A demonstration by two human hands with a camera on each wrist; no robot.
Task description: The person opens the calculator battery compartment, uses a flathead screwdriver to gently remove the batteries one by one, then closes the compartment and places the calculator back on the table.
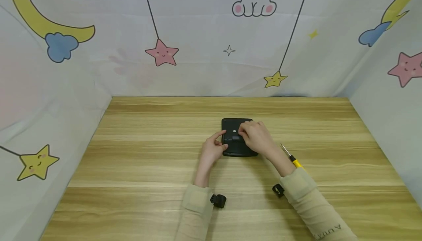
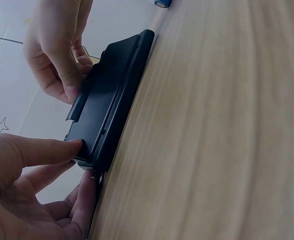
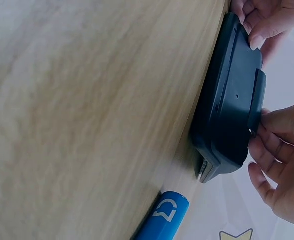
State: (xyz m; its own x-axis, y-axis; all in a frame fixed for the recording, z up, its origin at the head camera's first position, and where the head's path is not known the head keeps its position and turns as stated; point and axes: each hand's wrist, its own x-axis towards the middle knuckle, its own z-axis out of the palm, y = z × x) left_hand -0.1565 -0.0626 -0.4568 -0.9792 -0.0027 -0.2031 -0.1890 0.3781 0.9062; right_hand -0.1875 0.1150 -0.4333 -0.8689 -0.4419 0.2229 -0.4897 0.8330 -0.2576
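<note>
A flat black device [image 1: 239, 148], like a calculator lying face down, sits on the wooden table with a raised bar [image 3: 257, 97] across its back. A small pale disc [image 1: 234, 131] shows on that back. My left hand [image 1: 212, 148] grips the device's left edge, thumb [image 2: 62, 151] on top and a finger underneath. Over the right part, my right hand [image 1: 256, 135] has thumb and fingertips pinched together at the end of the bar. A small shiny piece [image 3: 252, 132] shows between them in the right wrist view; its kind is too small to tell.
A screwdriver [image 1: 292, 158] with a yellow handle lies right of the device, partly behind my right forearm. The right wrist view has a blue cylinder [image 3: 162, 220] with a pale logo on the table. Patterned white cloth [image 1: 197, 76] surrounds the table's back and sides.
</note>
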